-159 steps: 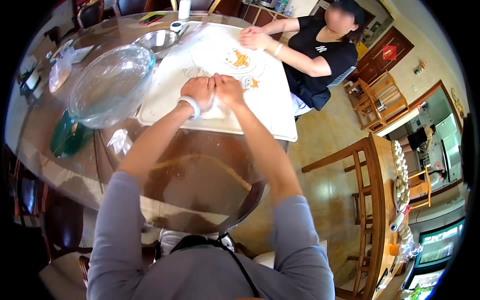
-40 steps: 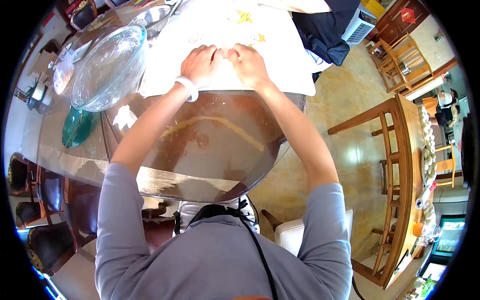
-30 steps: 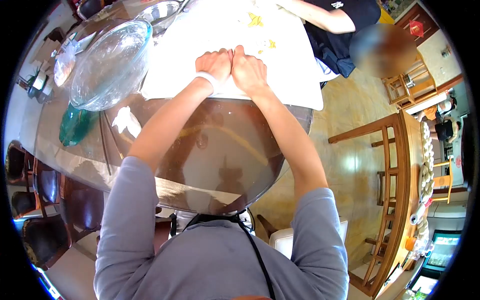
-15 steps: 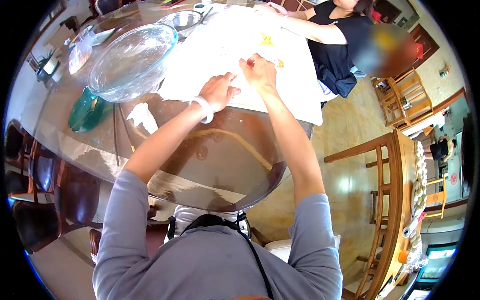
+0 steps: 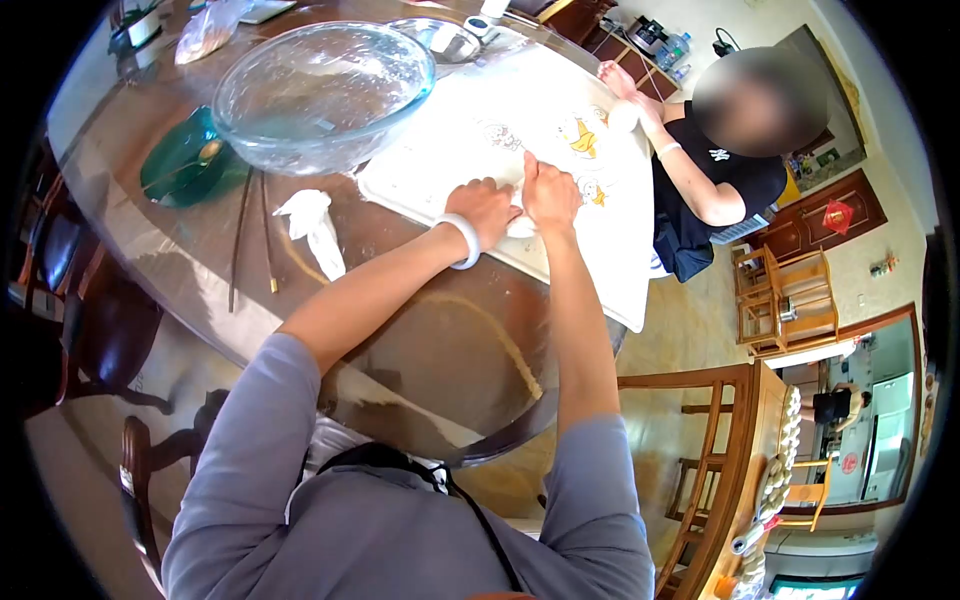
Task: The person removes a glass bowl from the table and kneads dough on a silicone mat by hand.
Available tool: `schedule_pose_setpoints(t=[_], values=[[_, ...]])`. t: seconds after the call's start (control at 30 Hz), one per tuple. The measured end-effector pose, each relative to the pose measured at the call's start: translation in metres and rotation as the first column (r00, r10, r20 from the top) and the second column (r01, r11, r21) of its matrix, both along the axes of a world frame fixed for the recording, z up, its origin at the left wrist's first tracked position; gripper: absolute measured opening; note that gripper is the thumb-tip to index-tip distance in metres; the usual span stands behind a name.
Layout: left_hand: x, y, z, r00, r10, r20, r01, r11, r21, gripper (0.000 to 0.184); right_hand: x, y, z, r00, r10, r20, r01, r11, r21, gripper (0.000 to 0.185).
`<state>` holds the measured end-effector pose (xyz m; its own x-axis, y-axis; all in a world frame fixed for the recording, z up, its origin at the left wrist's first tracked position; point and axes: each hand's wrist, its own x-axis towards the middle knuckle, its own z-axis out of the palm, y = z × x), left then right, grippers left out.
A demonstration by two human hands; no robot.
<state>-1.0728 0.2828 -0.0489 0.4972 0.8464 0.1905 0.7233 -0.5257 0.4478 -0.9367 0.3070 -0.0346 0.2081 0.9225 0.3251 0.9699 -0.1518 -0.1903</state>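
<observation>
A small white piece of dough [image 5: 521,226] lies on the white mat [image 5: 600,255] near its front edge, partly hidden between my hands. My left hand [image 5: 482,212], with a pale bracelet at the wrist, has its fingers curled and pressed against the dough's left side. From the right, my right hand [image 5: 550,195] presses on it with bent fingers, its thumb side pointing forward. Yellow cartoon prints mark the mat beyond my hands.
A large glass bowl [image 5: 325,95] stands left of the mat, near a green dish [image 5: 190,160], chopsticks [image 5: 240,240] and a crumpled white tissue [image 5: 315,228]. Across the mat, a person [image 5: 715,185] holds a white dough lump [image 5: 624,116]. A wooden table [image 5: 755,430] bears several pale pieces.
My view has shifted and turned. My hands have come together over the dough, with fingers more closed. The person's arms and dough lump show more fully.
</observation>
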Motion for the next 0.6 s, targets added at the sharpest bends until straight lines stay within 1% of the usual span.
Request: schedule_pose_setpoints(t=[0.07, 0.1, 0.2, 0.23, 0.27, 0.33, 0.37, 0.43, 0.47, 0.53, 0.6], values=[[0.000, -0.004, 0.003, 1.000, 0.026, -0.001, -0.026, 1.000, -0.001, 0.031, -0.003, -0.002, 0.004, 1.000, 0.005, 0.019, -0.006, 1.000, 0.031, 0.049], [0.000, -0.002, 0.000, 1.000, 0.027, 0.013, -0.027, 1.000, -0.003, 0.029, -0.006, -0.005, 0.007, 1.000, -0.009, 0.017, 0.009, 1.000, -0.004, 0.051], [-0.012, 0.005, 0.013, 0.994, -0.040, 0.097, 0.066, 0.954, -0.291, 0.028, -0.006, -0.015, 0.008, 0.972, 0.106, -0.209, -0.087, 0.991, 0.101, 0.050], [-0.017, 0.005, 0.009, 0.982, -0.034, 0.184, 0.089, 0.950, -0.300, 0.028, 0.002, -0.014, 0.008, 0.927, 0.178, -0.329, -0.121, 0.975, 0.186, 0.051], [-0.021, 0.005, 0.003, 0.970, -0.030, 0.240, 0.094, 0.961, -0.259, 0.028, -0.002, -0.026, 0.022, 0.872, 0.187, -0.453, -0.102, 0.973, 0.205, 0.049], [-0.024, 0.003, -0.010, 0.935, -0.040, 0.352, 0.108, 0.979, -0.174, 0.028, -0.015, -0.052, 0.045, 0.795, 0.231, -0.561, -0.126, 0.967, 0.220, 0.042], [-0.025, 0.000, -0.011, 0.924, -0.025, 0.382, 0.102, 0.978, -0.183, 0.028, -0.018, -0.057, 0.043, 0.864, 0.237, -0.444, -0.146, 0.962, 0.229, 0.040], [-0.028, -0.002, -0.010, 0.935, -0.034, 0.352, 0.101, 0.979, -0.174, 0.026, -0.024, -0.060, 0.026, 0.954, 0.232, -0.188, -0.187, 0.955, 0.229, 0.037], [-0.028, -0.002, -0.009, 0.940, -0.033, 0.339, 0.097, 0.980, -0.174, 0.026, -0.027, -0.059, 0.018, 0.955, 0.293, 0.044, -0.289, 0.890, 0.353, 0.036], [-0.027, 0.000, -0.006, 0.967, -0.012, 0.255, 0.060, 0.982, -0.181, 0.022, -0.034, -0.054, 0.007, 0.938, 0.300, 0.177, -0.348, 0.819, 0.456, 0.035], [-0.029, -0.004, -0.007, 0.984, 0.019, 0.178, 0.009, 0.988, -0.152, 0.023, -0.042, -0.044, 0.003, 0.962, 0.238, 0.131, -0.269, 0.904, 0.332, 0.039]])
